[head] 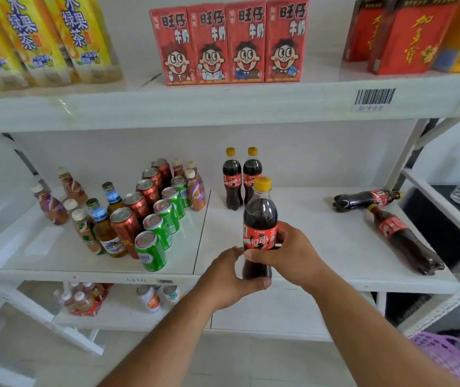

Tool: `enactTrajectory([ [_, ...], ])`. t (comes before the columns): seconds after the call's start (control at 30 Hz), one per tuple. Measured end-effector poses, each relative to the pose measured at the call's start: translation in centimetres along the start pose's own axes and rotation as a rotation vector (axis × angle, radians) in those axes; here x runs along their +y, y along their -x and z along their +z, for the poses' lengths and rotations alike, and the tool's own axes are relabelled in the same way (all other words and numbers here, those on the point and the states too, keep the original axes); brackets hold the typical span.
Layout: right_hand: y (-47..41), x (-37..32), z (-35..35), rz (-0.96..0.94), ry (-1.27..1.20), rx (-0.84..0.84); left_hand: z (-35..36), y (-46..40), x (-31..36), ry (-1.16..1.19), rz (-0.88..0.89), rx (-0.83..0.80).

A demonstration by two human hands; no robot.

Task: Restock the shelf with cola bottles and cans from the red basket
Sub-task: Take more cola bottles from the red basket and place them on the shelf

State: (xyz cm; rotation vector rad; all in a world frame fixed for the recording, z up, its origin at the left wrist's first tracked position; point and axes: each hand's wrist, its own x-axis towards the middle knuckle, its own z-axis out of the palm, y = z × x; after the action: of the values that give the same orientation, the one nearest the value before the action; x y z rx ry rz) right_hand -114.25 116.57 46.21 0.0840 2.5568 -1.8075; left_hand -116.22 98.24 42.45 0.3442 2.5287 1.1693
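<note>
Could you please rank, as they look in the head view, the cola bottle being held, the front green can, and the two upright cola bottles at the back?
1. Held cola bottle, largest, though it is nearest the camera.
2. Two upright cola bottles, which look alike; not ranked against each other.
3. Front green can, smallest.

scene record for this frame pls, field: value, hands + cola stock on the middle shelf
held item: cola bottle, upright, yellow cap, at the shelf's front edge
right hand: wrapped around the label
left hand: gripping the base
standing cola: two bottles side by side at the back of the middle shelf
fallen cola: two bottles on their sides at the right end
left section: rows of red and green cans, mixed tea bottles beside them
red basket: not in view
</note>
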Motion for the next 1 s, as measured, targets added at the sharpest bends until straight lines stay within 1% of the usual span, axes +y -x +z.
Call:
enactTrajectory([
  [0.3,-7.6,0.5,3.0,0.057,0.043,0.033,-3.2,-6.8,-3.3,-0.021,0.028,-0.003],
  [0.6,-13.2,2.7,5.1,0.099,0.063,0.071,-4.4,-11.6,-5.4,-0.035,0.012,-0.037],
  [1.0,-19.4,5.2,5.1,0.13,0.078,0.036,-5.0,-15.4,-5.9,-0.144,-0.106,-0.056],
])
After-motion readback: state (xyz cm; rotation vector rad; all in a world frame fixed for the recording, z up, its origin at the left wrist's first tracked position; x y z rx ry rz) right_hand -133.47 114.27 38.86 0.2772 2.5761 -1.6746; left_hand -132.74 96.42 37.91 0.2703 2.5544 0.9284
